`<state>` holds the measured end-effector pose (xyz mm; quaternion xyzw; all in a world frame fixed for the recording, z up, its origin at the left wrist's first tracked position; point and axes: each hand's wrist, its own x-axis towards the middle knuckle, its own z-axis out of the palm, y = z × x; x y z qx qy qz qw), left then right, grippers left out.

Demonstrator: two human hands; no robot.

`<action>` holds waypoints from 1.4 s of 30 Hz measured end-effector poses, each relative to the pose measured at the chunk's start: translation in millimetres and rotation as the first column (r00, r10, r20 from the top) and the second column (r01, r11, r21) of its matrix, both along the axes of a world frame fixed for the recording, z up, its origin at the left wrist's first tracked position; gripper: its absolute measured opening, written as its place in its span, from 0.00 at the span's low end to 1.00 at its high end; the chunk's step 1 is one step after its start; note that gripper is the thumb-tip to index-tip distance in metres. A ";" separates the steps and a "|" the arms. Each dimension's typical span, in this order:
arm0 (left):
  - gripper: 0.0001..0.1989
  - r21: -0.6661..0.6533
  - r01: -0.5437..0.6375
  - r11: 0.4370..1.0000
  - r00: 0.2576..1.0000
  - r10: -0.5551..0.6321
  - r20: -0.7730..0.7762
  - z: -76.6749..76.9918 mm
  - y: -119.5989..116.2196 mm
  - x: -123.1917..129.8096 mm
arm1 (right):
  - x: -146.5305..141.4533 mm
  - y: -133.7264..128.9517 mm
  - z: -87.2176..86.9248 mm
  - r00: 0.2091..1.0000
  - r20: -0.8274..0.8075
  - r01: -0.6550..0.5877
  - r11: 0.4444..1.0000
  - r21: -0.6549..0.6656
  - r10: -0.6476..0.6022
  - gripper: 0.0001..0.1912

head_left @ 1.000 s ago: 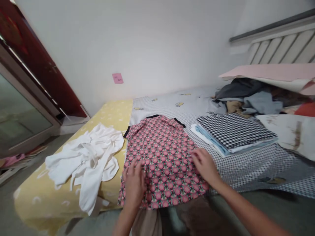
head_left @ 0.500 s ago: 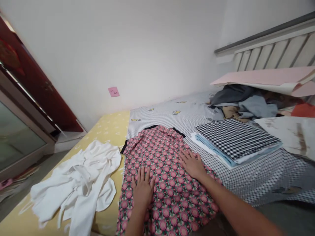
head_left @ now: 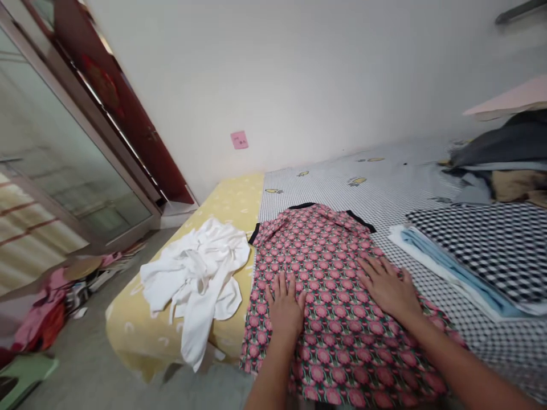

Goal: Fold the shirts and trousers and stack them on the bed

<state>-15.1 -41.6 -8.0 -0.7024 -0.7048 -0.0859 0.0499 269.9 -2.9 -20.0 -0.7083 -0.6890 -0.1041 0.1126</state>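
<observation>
A pink floral short-sleeved shirt (head_left: 329, 296) with black trim at neck and cuffs lies spread on the bed, its collar toward the wall. My left hand (head_left: 286, 307) rests flat on its left side, fingers stretched out. On its right side lies my right hand (head_left: 391, 287), palm down with fingers spread. Neither hand grips the cloth. Left of the shirt is a crumpled white garment (head_left: 205, 267), partly hanging over the bed's front edge. To the right sits a stack of folded clothes, a black-and-white checked cloth (head_left: 482, 245) on top of light blue and white ones.
The bed has a yellow sheet (head_left: 239, 191) beside a grey checked sheet (head_left: 325, 188). A heap of dark clothes (head_left: 504, 142) lies at far right under a pink sheet (head_left: 517, 97). On the floor at left are scattered clothes (head_left: 47, 307) and a green stool (head_left: 25, 376).
The view has turned left, so everything sits further right and more floor shows. Both hands stay flat on the shirt in nearly the same places.
</observation>
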 end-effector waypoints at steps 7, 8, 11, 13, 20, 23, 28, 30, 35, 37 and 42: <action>0.31 -0.001 0.011 1.000 0.999 -0.011 0.039 0.9 -0.4 0.6 | -1.6 -2.4 4.4 1.000 0.024 0.016 1.000 -0.015 -0.015 0.31; 0.31 -0.005 0.012 1.000 0.999 -0.012 0.048 1.4 -0.4 0.8 | -1.5 -2.9 4.7 1.000 0.027 0.012 1.000 -0.014 -0.012 0.31; 0.33 -0.030 0.018 0.999 0.998 -0.016 0.066 4.3 -1.3 1.6 | -0.5 -4.2 4.6 1.000 0.023 0.002 1.000 0.008 -0.002 0.31; 0.33 -0.047 0.019 0.999 0.997 -0.016 0.075 6.9 -2.6 2.1 | 0.6 -4.5 3.5 1.000 0.012 -0.012 1.000 0.024 0.012 0.31; 0.35 -0.065 0.023 0.998 0.994 -0.016 0.112 9.6 -5.5 2.5 | 2.1 -3.9 1.1 1.000 -0.004 -0.014 1.000 0.023 0.015 0.32; 0.36 -0.077 0.015 0.997 0.993 -0.006 0.115 9.6 -3.7 2.4 | 1.9 -4.5 2.5 1.000 -0.009 -0.009 1.000 0.010 0.009 0.32; 0.38 -0.079 -0.059 0.995 0.995 0.065 0.076 10.4 0.1 0.7 | 1.8 -6.2 4.9 1.000 -0.002 -0.010 1.000 0.002 0.010 0.32; 0.39 -0.071 -0.074 0.995 0.995 0.079 0.068 10.4 0.6 -0.2 | 1.4 -6.9 5.8 1.000 0.003 -0.018 1.000 0.011 0.018 0.32; 0.39 -0.075 -0.064 0.995 0.997 0.067 0.045 10.0 -0.7 -0.3 | -1.5 -8.7 8.5 1.000 -0.001 -0.009 1.000 0.014 0.009 0.33; 0.39 -0.072 -0.063 0.995 0.997 0.066 0.042 10.2 -1.6 0.1 | -2.3 -9.5 9.2 1.000 -0.003 -0.013 1.000 0.023 0.013 0.33; 0.37 -0.051 -0.059 0.997 0.997 0.062 0.051 10.1 -2.7 0.1 | -0.3 -9.0 7.5 1.000 -0.012 -0.026 0.999 0.021 0.026 0.32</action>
